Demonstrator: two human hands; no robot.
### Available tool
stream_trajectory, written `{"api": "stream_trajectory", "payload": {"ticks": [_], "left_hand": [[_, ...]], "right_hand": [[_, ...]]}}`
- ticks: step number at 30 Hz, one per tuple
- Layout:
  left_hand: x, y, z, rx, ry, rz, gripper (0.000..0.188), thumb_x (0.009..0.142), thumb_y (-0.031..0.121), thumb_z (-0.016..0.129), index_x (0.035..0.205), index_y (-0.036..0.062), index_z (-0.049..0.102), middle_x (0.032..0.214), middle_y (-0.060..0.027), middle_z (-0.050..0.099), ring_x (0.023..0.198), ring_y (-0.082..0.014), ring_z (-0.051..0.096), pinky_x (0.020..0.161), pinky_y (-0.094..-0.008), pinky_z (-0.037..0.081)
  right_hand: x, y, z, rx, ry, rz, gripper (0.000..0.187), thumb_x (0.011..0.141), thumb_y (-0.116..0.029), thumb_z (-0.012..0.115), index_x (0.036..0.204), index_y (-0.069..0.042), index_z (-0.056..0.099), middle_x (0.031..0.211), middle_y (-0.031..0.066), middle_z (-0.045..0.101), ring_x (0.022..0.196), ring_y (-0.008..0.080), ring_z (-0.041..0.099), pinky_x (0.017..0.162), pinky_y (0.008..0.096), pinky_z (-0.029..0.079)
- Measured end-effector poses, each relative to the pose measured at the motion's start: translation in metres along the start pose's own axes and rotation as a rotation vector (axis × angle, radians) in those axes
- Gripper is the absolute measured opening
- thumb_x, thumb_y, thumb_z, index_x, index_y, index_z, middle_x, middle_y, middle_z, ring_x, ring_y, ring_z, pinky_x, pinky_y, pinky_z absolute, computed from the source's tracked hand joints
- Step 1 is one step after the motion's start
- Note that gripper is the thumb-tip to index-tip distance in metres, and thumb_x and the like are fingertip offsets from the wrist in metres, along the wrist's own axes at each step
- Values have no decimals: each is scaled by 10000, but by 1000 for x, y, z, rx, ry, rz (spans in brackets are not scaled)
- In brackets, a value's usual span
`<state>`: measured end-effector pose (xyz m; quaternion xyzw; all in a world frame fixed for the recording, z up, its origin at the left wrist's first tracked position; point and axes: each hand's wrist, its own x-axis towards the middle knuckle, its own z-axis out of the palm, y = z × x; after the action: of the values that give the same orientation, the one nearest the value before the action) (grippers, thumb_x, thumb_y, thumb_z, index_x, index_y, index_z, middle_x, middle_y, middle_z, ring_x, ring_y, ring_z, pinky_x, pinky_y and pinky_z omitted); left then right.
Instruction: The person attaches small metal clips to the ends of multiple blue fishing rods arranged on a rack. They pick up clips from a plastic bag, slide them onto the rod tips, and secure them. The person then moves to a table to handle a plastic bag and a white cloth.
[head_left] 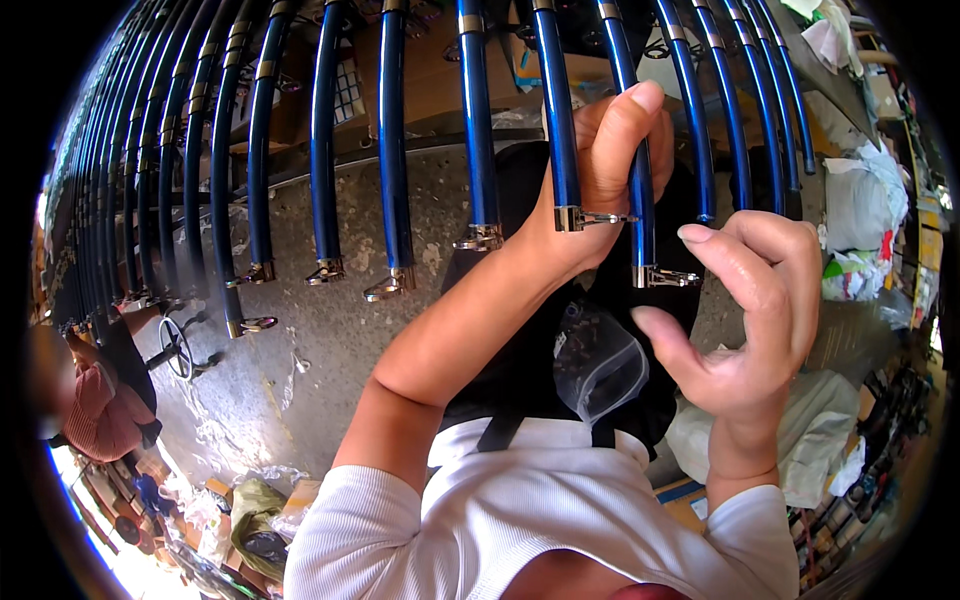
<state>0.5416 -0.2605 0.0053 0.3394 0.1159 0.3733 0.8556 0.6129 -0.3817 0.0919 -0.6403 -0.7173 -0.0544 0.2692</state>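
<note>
My left hand (612, 150) is wrapped around a blue fishing rod section (641, 215), with the thumb lying across its front. At the lower end of that rod is a metal line guide (668, 277) with rings sticking out to the right. Just beside the guide, my right hand (760, 300) holds its thumb and index finger apart, with nothing visible between them. Another blue rod (558, 110) hangs in front of my left hand, its own guide (590, 218) near my wrist. A clear plastic bag (600, 365) with small parts inside lies against my dark apron.
Several more blue rods (393, 150) hang in a row to both sides, many with end guides. Cardboard (430, 75) stands behind them. At the left are a small wheel (176, 348) and a reddish cloth (98, 405). Wrapped bundles (865, 205) sit at the right.
</note>
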Motion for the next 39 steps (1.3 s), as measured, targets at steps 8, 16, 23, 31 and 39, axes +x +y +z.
{"api": "stream_trajectory", "payload": {"ticks": [8,16,23,31,39], "left_hand": [[-5,-2,-2,-31,-54,-9,546,982,438,452,569,86,401,538,-48,417,497,-131,397,476,-271,320],[0,7,-6,23,-92,-40,627,980,612,364,619,100,385,560,-2,335,497,-107,337,447,-262,269],[-38,-34,-27,-511,179,-470,561,971,593,323,818,84,501,738,-30,432,647,-150,414,548,-264,358],[-80,-49,-20,-584,246,-477,321,1025,331,392,951,73,568,1092,-103,593,1126,-277,541,999,-405,437],[-86,-53,-6,-607,254,-519,407,1031,434,368,976,78,557,1104,-118,596,1145,-292,534,1023,-441,419]], "right_hand": [[-5,-5,7,-85,80,90,589,559,-208,889,1067,-48,635,987,76,567,889,249,540,796,344,445],[4,-6,14,-60,146,72,690,577,-224,905,1170,-42,603,973,59,583,857,209,527,679,301,438],[-42,-19,30,43,-55,47,410,739,-146,765,1097,1,631,816,116,611,658,255,566,566,339,407],[-62,-7,63,234,-176,325,430,751,-9,708,1162,-7,581,1008,163,602,908,357,632,761,407,526],[-65,3,51,348,-294,436,408,732,32,730,1106,-19,576,961,140,599,823,320,623,707,383,516]]}}
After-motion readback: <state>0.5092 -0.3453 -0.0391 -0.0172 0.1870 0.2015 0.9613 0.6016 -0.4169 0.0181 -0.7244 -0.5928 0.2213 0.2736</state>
